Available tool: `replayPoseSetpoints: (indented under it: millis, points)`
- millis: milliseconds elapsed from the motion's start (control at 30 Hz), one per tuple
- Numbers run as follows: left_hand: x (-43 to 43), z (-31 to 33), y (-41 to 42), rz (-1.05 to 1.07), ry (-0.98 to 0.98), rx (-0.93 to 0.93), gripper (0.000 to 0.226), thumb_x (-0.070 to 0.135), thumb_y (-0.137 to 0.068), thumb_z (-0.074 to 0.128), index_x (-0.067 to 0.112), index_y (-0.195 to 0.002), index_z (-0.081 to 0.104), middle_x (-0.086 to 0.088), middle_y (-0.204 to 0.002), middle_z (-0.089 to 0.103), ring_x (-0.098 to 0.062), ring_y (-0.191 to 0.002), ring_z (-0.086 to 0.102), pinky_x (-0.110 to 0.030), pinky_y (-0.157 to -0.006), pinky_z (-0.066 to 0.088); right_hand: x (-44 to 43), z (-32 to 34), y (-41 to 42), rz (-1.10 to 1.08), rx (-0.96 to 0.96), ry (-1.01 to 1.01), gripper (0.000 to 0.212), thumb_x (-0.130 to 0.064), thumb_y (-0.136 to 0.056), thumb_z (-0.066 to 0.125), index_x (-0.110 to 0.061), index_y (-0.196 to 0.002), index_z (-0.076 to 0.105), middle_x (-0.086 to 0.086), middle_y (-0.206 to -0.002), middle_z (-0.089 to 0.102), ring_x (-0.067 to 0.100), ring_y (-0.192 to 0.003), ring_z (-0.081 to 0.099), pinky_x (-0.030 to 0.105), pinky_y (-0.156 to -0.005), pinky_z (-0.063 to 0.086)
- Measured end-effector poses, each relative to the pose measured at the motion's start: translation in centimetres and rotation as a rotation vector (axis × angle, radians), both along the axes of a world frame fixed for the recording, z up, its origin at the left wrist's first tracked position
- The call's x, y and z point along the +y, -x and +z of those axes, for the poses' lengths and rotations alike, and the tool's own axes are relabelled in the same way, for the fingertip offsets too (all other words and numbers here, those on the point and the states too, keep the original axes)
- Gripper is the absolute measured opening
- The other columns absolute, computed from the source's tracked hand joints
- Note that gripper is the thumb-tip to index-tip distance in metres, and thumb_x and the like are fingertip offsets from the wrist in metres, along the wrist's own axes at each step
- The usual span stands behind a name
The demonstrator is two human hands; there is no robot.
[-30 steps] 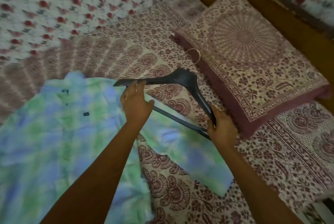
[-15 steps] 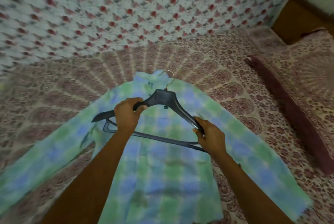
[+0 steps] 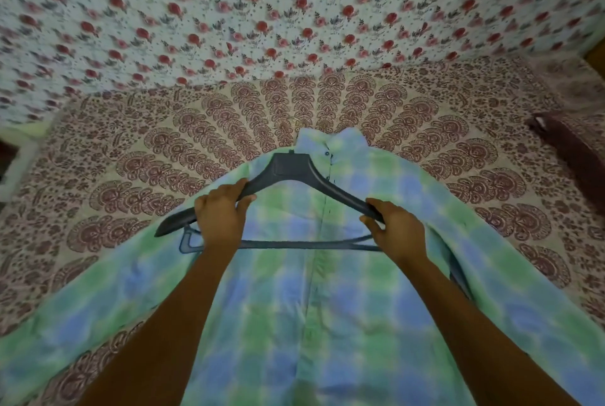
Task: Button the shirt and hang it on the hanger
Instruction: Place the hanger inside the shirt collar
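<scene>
Checked shirt [image 3: 327, 291] flat on bed [image 3: 131, 160], front looks buttoned; left hand [image 3: 220, 216], right hand [image 3: 394, 229] gripping hanger [image 3: 294, 170] above collar; hanging remains.

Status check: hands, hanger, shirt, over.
Both hands, left and right, gripping hanger. Hanger above shirt, not inside. Shirt flat on bed. Nothing blocking.

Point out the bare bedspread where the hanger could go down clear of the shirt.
Free: the bedspread left of the collar, up to the floral sheet, and the strip right of the shirt, short of the pillow. Crowded: the middle, where both hands hold the hanger over the shirt.
</scene>
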State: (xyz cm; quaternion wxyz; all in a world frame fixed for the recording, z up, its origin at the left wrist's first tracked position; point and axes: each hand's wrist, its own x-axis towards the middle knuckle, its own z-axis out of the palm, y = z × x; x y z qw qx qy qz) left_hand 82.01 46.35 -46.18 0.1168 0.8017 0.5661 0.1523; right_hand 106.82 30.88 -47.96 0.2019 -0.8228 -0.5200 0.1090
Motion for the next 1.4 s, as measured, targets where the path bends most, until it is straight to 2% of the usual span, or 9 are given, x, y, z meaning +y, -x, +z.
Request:
replayPoseSetpoints:
  millis: [133, 233, 300, 567, 767, 933, 1133, 1333, 1400]
  points:
    - [1.8, -1.9, 1.3, 0.189, -0.015, 0.029, 0.036, 0.032, -0.092, 0.052, 0.011, -0.121, 0.060, -0.025, -0.085, 0.066, -0.041, -0.077, 0.059, -0.046, -0.079, 0.042, 2.6, -1.9, -0.5, -0.205, 0.209, -0.161, 0.054, -0.043, -0.095, 0.038, -0.010, -0.139, 0.039, 0.011, -0.135, 0.052, 0.029, -0.122, 0.051, 0.041, -0.093, 0.045]
    - [3.3, -3.4, 1.4, 0.312, 0.046, -0.037, 0.039, 0.034, -0.096, 0.046, 0.009, -0.123, 0.057, -0.031, -0.091, 0.062, -0.043, -0.079, 0.056, -0.044, -0.084, 0.033, 5.1, -4.1, -0.7, -0.361, 0.337, -0.158, 0.047, -0.033, -0.098, 0.037, -0.011, -0.139, 0.036, 0.010, -0.136, 0.050, 0.028, -0.121, 0.051, 0.040, -0.092, 0.043]
    - [4.5, -4.8, 1.1, 0.375, 0.081, -0.059, 0.040, 0.035, -0.097, 0.044, 0.007, -0.123, 0.056, -0.034, -0.093, 0.060, -0.045, -0.084, 0.054, -0.038, -0.079, 0.020, 7.0, -6.3, -1.0, -0.350, 0.309, -0.112, 0.038, -0.023, -0.098, 0.039, -0.009, -0.132, 0.045, 0.012, -0.124, 0.058, 0.030, -0.111, 0.056, 0.038, -0.085, 0.045]
    - [8.9, -9.5, -1.1, 0.422, 0.072, -0.063, 0.033, 0.032, -0.096, 0.047, 0.009, -0.117, 0.059, -0.030, -0.093, 0.062, -0.044, -0.081, 0.056, -0.045, -0.081, 0.038, 14.2, -12.6, -1.4, -0.162, 0.164, 0.099, 0.043, -0.025, -0.087, 0.057, -0.006, -0.125, 0.049, 0.016, -0.128, 0.047, 0.034, -0.112, 0.050, 0.041, -0.082, 0.046]
    - [10.8, -11.6, -1.2, 0.427, 0.041, -0.045, 0.031, 0.033, -0.096, 0.047, 0.013, -0.116, 0.059, -0.029, -0.094, 0.063, -0.045, -0.085, 0.057, -0.050, -0.088, 0.040, 17.6, -14.5, -2.5, -0.323, 0.099, 0.178, 0.053, -0.028, -0.080, 0.066, 0.001, -0.119, 0.044, 0.021, -0.123, 0.044, 0.038, -0.107, 0.050, 0.042, -0.076, 0.046]
    - [10.8, -11.7, -0.1, 0.418, 0.024, -0.004, 0.032, 0.032, -0.095, 0.049, 0.014, -0.120, 0.057, -0.030, -0.096, 0.063, -0.045, -0.086, 0.056, -0.048, -0.089, 0.037, 17.5, -14.8, -4.5, -0.159, -0.004, 0.176, 0.026, -0.018, -0.086, 0.053, 0.004, -0.101, 0.054, 0.024, -0.103, 0.060, 0.039, -0.095, 0.058, 0.038, -0.068, 0.042]
    - [9.6, -11.0, 0.3, 0.379, -0.014, 0.155, 0.038, 0.029, -0.094, 0.049, 0.010, -0.127, 0.052, -0.033, -0.099, 0.060, -0.046, -0.088, 0.054, -0.047, -0.089, 0.032, 16.0, -14.2, -5.9, -0.381, 0.415, -0.192, 0.022, -0.015, -0.087, 0.054, 0.006, -0.082, 0.058, 0.025, -0.082, 0.061, 0.026, -0.073, 0.052, 0.025, -0.063, 0.032]
    - [9.2, -10.4, -1.8, 0.313, -0.047, 0.188, 0.031, 0.028, -0.093, 0.051, 0.012, -0.118, 0.056, -0.030, -0.091, 0.060, -0.043, -0.084, 0.055, -0.047, -0.087, 0.033, 15.0, -12.8, -5.8, -0.398, 0.679, -0.484, 0.022, -0.012, -0.089, 0.040, -0.025, -0.071, 0.041, 0.008, -0.097, 0.044, 0.011, -0.080, 0.045, 0.014, -0.073, 0.037]
    - [9.3, -10.5, -3.5, 0.274, -0.053, 0.175, 0.029, 0.029, -0.092, 0.051, 0.014, -0.117, 0.057, -0.027, -0.091, 0.061, -0.042, -0.085, 0.056, -0.047, -0.089, 0.033, 15.1, -12.3, -5.6, -0.357, 0.732, -0.501, 0.016, -0.022, -0.086, 0.038, -0.029, -0.072, 0.040, 0.008, -0.093, 0.045, 0.010, -0.076, 0.044, 0.024, -0.072, 0.038]
